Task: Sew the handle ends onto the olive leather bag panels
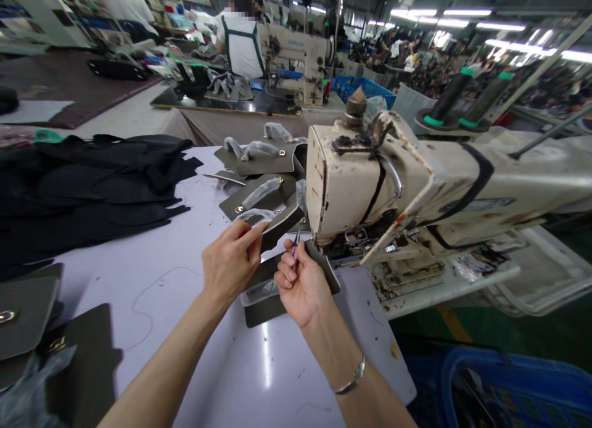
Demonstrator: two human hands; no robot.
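Note:
My left hand point(234, 258) pinches the edge of a dark olive bag piece point(283, 229) beside the sewing machine's head. Part of that piece is covered by my fingers. Thread snips point(295, 248) with a purplish handle sit in the closed fingers of my right hand point(303, 286), points up and close to the bag piece's edge. Under both hands lies an olive panel point(266, 314) with a plastic-wrapped handle. Behind them are more olive bag pieces point(259, 160) with wrapped handles and gold-coloured fittings.
An old cream sewing machine point(383, 169) stands at right. Black cut pieces point(83, 193) are heaped at left on the white table point(194, 378), with olive bag parts point(28, 317) nearer. A blue basket point(509, 378) is at lower right. People work at the back.

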